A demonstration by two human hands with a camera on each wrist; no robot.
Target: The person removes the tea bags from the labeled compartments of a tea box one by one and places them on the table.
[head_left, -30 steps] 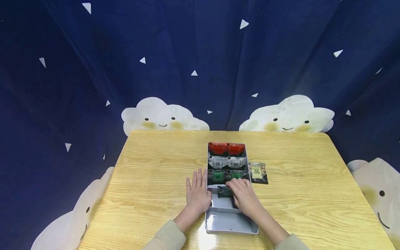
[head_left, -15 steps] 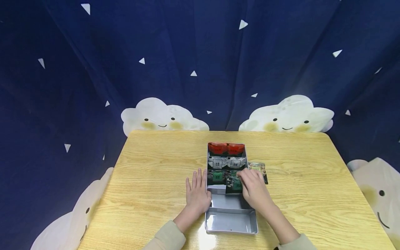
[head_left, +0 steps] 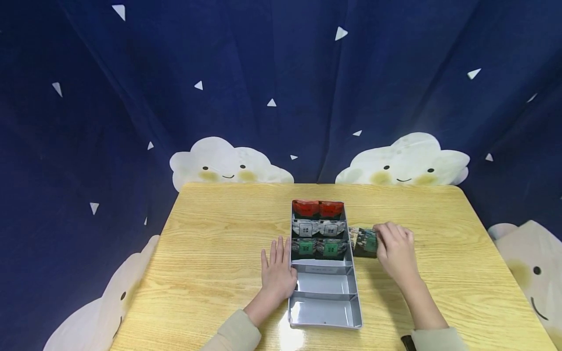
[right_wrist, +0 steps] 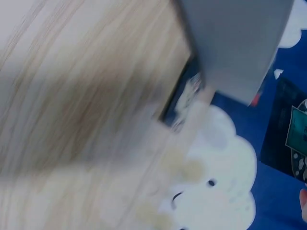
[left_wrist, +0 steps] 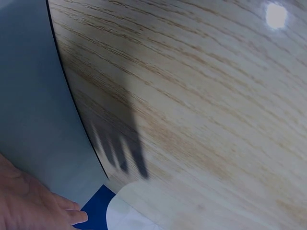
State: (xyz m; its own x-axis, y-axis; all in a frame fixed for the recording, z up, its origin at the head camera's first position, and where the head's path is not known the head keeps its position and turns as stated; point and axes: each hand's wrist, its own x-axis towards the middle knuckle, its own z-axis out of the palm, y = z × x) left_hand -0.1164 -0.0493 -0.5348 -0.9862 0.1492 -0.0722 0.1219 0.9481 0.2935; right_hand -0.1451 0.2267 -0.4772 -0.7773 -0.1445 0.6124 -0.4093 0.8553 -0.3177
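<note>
My left hand [head_left: 278, 279] lies along the left wall of a grey compartment box [head_left: 325, 312], fingers straight and thumb at the rim. In the left wrist view, the hand [left_wrist: 29, 203] shows beside the box wall [left_wrist: 33, 105]. Right of the box, my right hand [head_left: 397, 251] pinches a dark sachet with a green label [head_left: 369, 242] by its edge. This sachet [right_wrist: 298, 129] shows at the right of the right wrist view. Behind it, partly covered, a sachet with a pale yellow label [head_left: 353, 237] lies on the table.
Red sachets [head_left: 318, 209], silver-grey sachets [head_left: 318, 228] and green-labelled sachets [head_left: 318, 248] stand in pairs in the box's back compartments. The wooden table [head_left: 439, 273] extends on both sides. A dark blue curtain [head_left: 281, 63] hangs behind it.
My right hand has lifted the green-labelled sachet out of the box's front part and carried it right, over the sachet on the table. My left hand has stayed at the box.
</note>
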